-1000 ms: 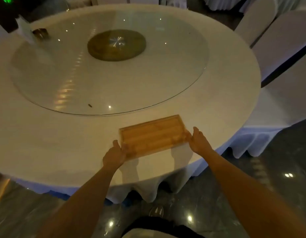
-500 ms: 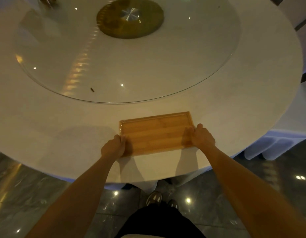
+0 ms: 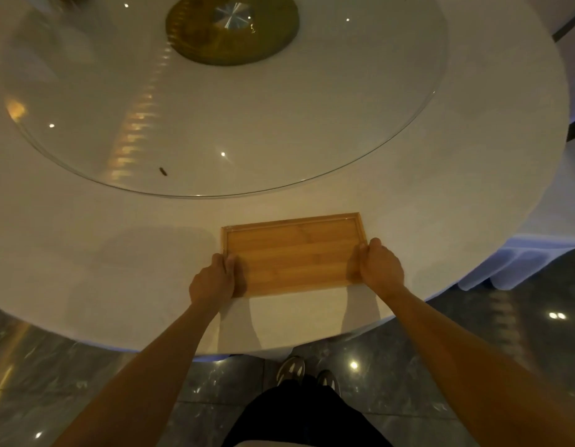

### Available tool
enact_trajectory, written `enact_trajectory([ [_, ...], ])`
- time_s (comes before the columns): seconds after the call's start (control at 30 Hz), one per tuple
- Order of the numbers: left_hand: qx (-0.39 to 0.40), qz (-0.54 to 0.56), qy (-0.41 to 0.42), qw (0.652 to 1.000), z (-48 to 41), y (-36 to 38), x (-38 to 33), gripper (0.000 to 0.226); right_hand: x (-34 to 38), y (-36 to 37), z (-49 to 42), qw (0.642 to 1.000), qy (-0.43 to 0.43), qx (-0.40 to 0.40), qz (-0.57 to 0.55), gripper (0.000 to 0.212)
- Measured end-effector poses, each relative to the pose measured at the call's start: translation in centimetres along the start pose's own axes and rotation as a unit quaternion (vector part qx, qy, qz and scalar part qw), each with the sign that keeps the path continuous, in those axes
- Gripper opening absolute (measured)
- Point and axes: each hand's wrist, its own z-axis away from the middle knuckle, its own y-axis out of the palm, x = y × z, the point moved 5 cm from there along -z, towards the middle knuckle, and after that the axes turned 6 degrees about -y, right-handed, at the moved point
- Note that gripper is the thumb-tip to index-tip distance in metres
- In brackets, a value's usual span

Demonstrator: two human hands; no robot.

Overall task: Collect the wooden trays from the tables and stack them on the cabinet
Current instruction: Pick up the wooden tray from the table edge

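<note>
A rectangular wooden tray [image 3: 292,253] with a raised rim lies near the front edge of the round white table [image 3: 473,195]. My left hand [image 3: 213,279] is closed over the tray's left short edge, thumb on top of the rim. My right hand [image 3: 378,267] is closed over the right short edge in the same way. Whether the tray rests on the cloth or is slightly lifted is unclear. No cabinet is in view.
A large glass turntable [image 3: 86,156] with a dark gold hub [image 3: 231,27] covers the table's middle; a small dark crumb [image 3: 163,171] lies on it. White draped cloth [image 3: 518,262] hangs at the right. My shoes [image 3: 307,374] stand on dark polished floor below the table edge.
I have moved closer and look more steeply down at the table. Both hands went from touching the tray's ends to wrapping around them, and the tray now sits squarer to me.
</note>
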Motion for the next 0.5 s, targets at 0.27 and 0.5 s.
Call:
enact_trajectory([
  [0.27, -0.045, 0.035, 0.1, 0.993, -0.6, -1.9, -3.9, 0.039, -1.8, -2.0, 1.1, 0.98, 0.045, -0.121, -0.153, 0.017],
  [0.5, -0.074, 0.043, 0.199, 0.976, 0.5, -3.2, -10.6, 0.039, -5.7, -5.8, 4.6, 0.934, 0.112, -0.241, -0.237, 0.016],
])
